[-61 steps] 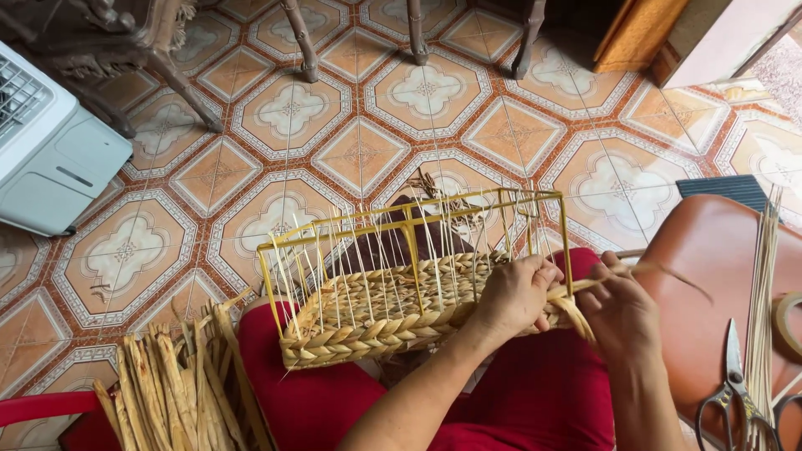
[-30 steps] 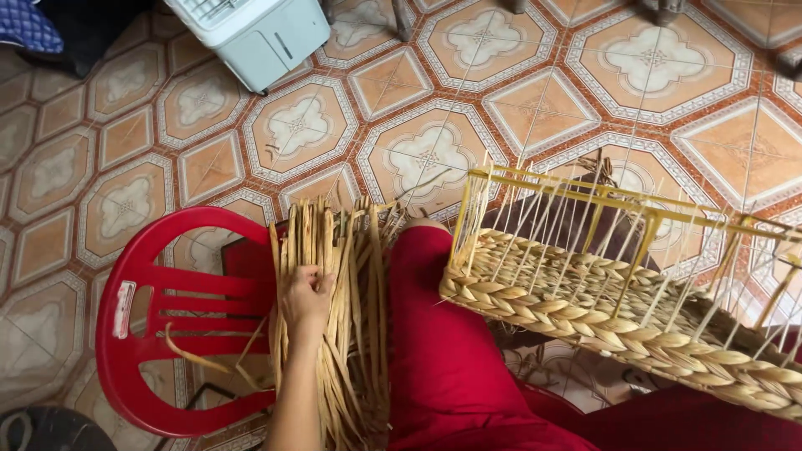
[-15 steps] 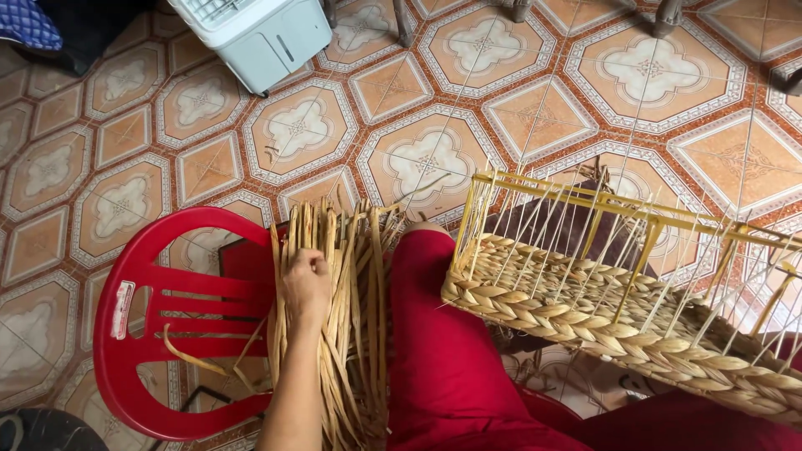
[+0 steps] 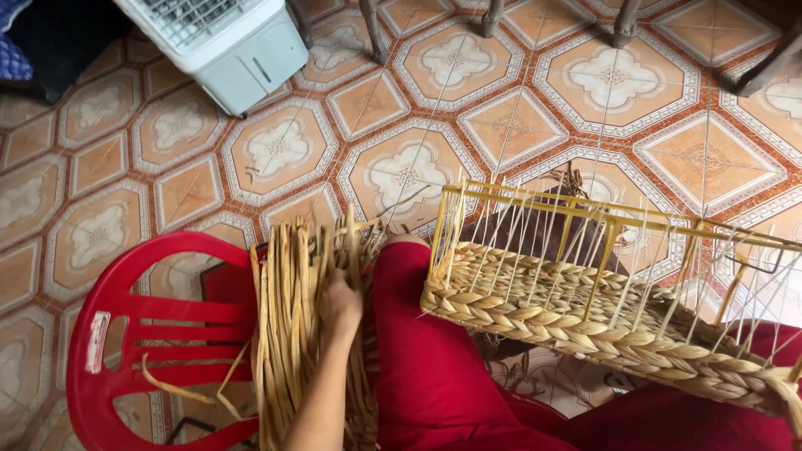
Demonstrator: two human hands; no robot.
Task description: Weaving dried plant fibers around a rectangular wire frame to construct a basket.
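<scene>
Left hand (image 4: 341, 302) is seen pressed into a bundle of long flat tan dried-reed strands (image 4: 288, 334), fingers curled among the strands; whether any one strand is actually pinched cannot be told. Right hand is out of frame.

Landmark: the red plastic slatted chair (image 4: 125, 334).
- The reed bundle is laid across the chair's right edge, just beside the red-trousered leg (image 4: 426, 367). Strands are dry, ribbon-like, slightly twisted, ends uneven. The long axis runs near-vertical in the view, with the tips pointed away from the person toward the floor tiles. A few loose strands are curled over the chair slats.
- Right of the chair, past the leg, a half-woven rectangular basket (image 4: 585, 309) is rested on the lap: a yellow painted wire frame, thin pale upright stakes, and a thick braided tan rope rim along the near edge. Its long axis is tilted, running from upper left down to lower right.
- Beyond the chair, at the top left, a white boxy plastic fan unit with a grille (image 4: 221, 42) is stood on the floor.
- The floor is glazed tile (image 4: 401, 175), orange octagon pattern with cream floral centres.
- Dark wooden furniture legs (image 4: 622, 21) are seen at the top edge, well apart from the chair.

The hand's grip is partly masked by strands.
</scene>
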